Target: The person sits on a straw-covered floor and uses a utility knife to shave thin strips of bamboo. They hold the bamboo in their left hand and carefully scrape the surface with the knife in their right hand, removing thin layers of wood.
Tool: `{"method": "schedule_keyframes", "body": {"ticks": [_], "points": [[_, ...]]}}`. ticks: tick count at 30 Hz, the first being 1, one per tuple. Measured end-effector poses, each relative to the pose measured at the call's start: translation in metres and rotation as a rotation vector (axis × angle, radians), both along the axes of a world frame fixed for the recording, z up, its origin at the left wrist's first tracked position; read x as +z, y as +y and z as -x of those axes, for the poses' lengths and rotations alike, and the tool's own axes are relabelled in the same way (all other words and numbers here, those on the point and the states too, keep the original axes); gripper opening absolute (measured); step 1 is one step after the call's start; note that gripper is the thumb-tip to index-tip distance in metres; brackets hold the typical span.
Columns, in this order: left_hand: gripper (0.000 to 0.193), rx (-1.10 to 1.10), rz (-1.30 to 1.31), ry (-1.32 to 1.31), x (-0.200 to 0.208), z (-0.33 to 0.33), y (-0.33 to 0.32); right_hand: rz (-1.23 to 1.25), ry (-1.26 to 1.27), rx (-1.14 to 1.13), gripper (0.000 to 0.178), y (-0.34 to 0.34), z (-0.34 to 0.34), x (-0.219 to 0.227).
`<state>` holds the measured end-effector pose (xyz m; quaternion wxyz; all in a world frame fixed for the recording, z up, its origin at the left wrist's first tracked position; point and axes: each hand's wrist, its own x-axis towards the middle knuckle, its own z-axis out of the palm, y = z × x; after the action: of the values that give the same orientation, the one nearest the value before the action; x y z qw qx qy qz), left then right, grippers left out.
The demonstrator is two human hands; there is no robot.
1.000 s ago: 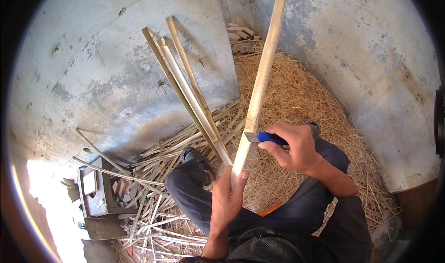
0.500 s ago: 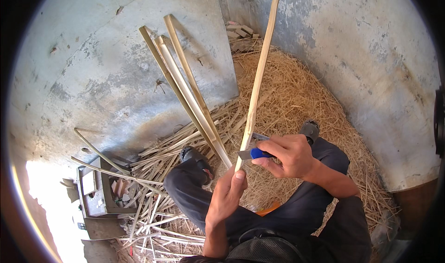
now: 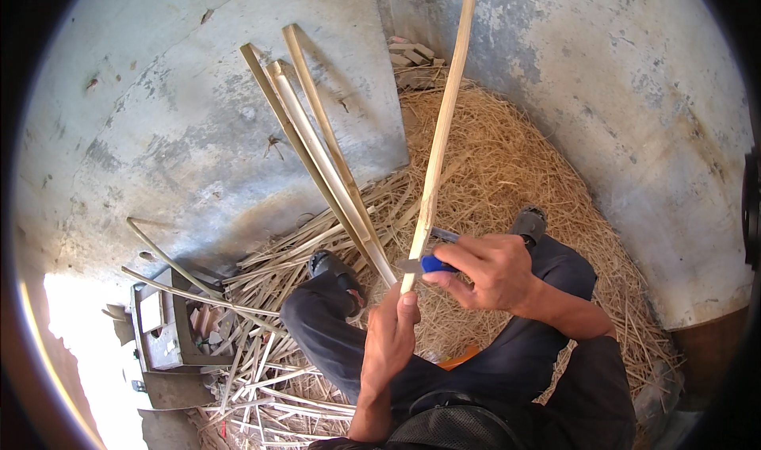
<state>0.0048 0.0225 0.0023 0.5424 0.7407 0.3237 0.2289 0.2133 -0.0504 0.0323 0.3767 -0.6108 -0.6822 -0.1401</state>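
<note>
A long pale bamboo strip stands slanted in front of me, its upper end running out of the top of the picture. Its lower end is gripped by my left hand, thumb on top. In my right hand is a utility knife with a blue handle. The knife's blade lies across the strip, a little above my left fingers. Just above the knife, a grey metal piece shows beside the strip, partly hidden by my right hand. My right palm faces away from view.
Several split bamboo lengths lean on the left wall. Thin strips litter the floor at left, beside a metal box holding broken pieces. Shavings pile up towards the corner, with bricks behind. My legs are bent either side.
My right hand has shifted slightly left, and the blade now sits further across the strip, with less of it showing. My left hand stays in nearly the same place on the strip.
</note>
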Motion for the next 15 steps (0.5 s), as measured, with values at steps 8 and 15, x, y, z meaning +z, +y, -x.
{"method": "schedule_keyframes", "body": {"ticks": [8, 15], "points": [[0.057, -0.047, 0.123, 0.033, -0.012, 0.029, -0.031, -0.154, 0.331, -0.381, 0.044, 0.002, -0.098, 0.028], [0.039, 0.050, 0.054, 0.050, -0.007, 0.025, -0.018, 0.026, 0.554, -0.020, 0.042, 0.002, -0.051, 0.012]]}}
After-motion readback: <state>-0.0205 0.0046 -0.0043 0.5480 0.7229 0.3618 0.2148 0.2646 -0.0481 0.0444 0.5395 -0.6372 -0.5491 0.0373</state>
